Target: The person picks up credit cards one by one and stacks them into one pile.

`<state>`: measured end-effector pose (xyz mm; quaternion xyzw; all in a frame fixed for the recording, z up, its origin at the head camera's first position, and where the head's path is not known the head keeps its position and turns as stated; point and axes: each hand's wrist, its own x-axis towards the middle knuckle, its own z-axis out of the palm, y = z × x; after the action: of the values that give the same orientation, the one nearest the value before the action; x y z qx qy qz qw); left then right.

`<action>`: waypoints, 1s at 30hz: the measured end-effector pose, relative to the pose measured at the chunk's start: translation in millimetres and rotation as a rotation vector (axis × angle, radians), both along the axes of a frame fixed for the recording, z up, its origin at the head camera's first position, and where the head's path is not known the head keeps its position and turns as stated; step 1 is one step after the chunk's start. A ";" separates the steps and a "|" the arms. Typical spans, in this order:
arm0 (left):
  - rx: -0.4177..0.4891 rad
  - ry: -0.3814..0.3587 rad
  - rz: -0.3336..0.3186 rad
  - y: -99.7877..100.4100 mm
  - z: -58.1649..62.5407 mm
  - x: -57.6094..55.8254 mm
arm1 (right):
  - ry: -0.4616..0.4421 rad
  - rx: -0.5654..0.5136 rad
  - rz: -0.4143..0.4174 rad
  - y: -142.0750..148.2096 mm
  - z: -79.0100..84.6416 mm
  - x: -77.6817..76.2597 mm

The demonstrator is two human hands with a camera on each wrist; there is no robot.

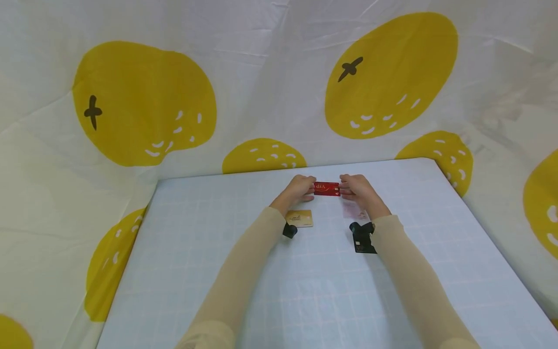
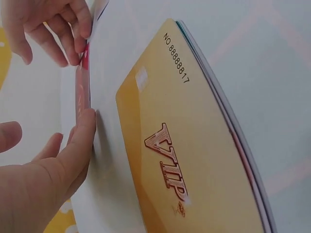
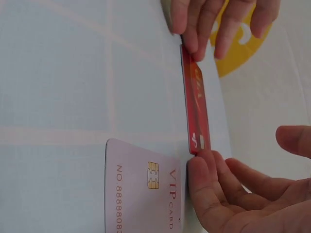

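A red VIP card [image 1: 326, 189] lies flat on the table between both hands. My left hand [image 1: 300, 190] has its fingertips at the card's left short edge, thumb held away from it. At the opposite edge, the fingertips of my right hand [image 1: 356, 189] touch the card, and that thumb also stands apart in the right wrist view. Nearer me, by the left wrist, is a gold VIP card [image 2: 160, 145] on top of a small stack. A pale pink VIP card [image 3: 141, 194] sits below the right hand. Behind the right wrist, a black card [image 1: 364, 246] is partly covered by the wrist camera and sleeve.
The table [image 1: 209, 252] has a pale, faintly checked cover. Its far edge runs just beyond the hands, against a white curtain [image 1: 270, 97] printed with large yellow fruit. Dark wrist cameras hang under both wrists, close over the cards.
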<state>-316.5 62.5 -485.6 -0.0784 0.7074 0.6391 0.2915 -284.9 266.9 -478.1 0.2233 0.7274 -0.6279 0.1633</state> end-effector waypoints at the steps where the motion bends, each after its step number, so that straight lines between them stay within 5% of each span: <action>1: 0.023 -0.015 0.008 -1.1 -0.4 -0.5 | -0.002 -0.003 -0.004 0.2 -0.3 -0.6; 9: 0.087 -0.030 0.044 -3.8 -4.4 0.1 | -0.019 -0.008 -0.016 -1.0 -0.5 0.2; 30: 0.084 -0.016 0.081 -2.6 -6.5 5.0 | 0.013 -0.090 -0.074 0.4 -3.5 3.9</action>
<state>-311.5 59.9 -492.1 -0.0997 0.6738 0.6789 0.2741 -281.0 267.4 -481.6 0.2384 0.6907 -0.6670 0.1454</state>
